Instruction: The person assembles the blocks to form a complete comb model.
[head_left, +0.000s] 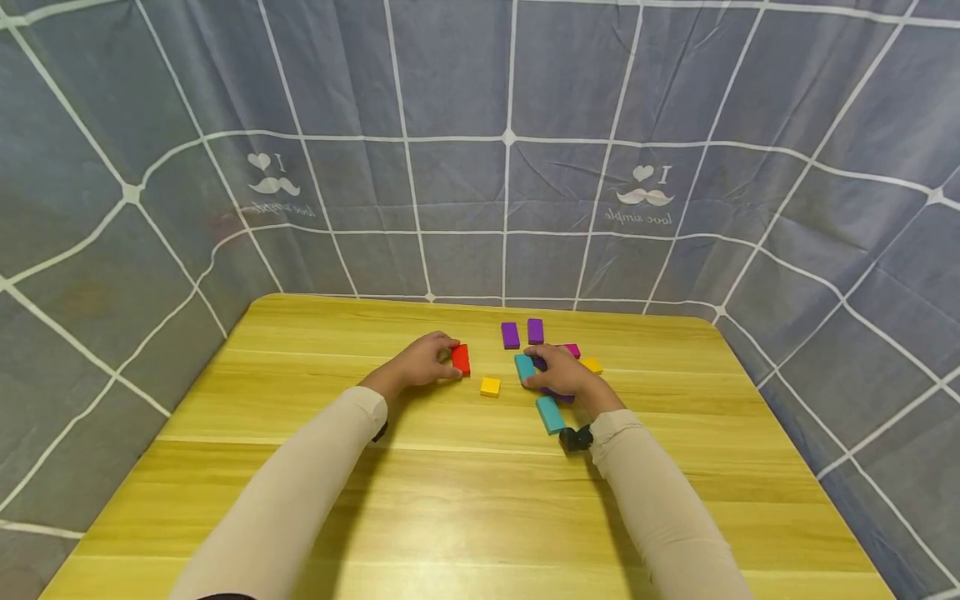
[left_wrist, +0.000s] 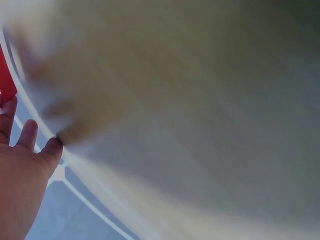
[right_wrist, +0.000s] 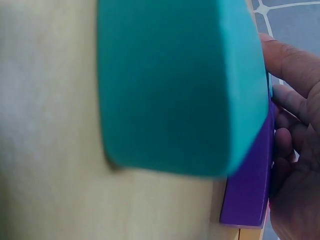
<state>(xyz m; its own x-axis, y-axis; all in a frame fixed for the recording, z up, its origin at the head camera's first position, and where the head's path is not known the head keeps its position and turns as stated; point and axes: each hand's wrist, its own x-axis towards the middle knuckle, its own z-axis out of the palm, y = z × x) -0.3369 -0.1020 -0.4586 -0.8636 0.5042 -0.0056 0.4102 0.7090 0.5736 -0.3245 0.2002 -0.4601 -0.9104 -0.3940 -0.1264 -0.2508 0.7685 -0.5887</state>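
On the wooden table in the head view, my left hand (head_left: 426, 360) pinches a red block (head_left: 461, 360) between thumb and fingers. The red block (left_wrist: 6, 80) also shows at the left edge of the left wrist view, by the fingertips. My right hand (head_left: 562, 372) has thumb and fingers around the sides of a teal block (head_left: 523, 370). Purple blocks lie partly hidden under that hand, one purple block (head_left: 559, 397) showing below the palm. Nearer the wrist lies a second teal block (head_left: 550, 415), tilted at an angle. Between the hands sits a small yellow block (head_left: 490, 387).
Two purple blocks, a left one (head_left: 510, 336) and a right one (head_left: 536, 331), lie beyond the right hand. A magenta block (head_left: 572, 350) and another yellow block (head_left: 592, 366) sit to its right. A grey gridded curtain (head_left: 465, 183) surrounds the table (head_left: 465, 517) at the back and sides.
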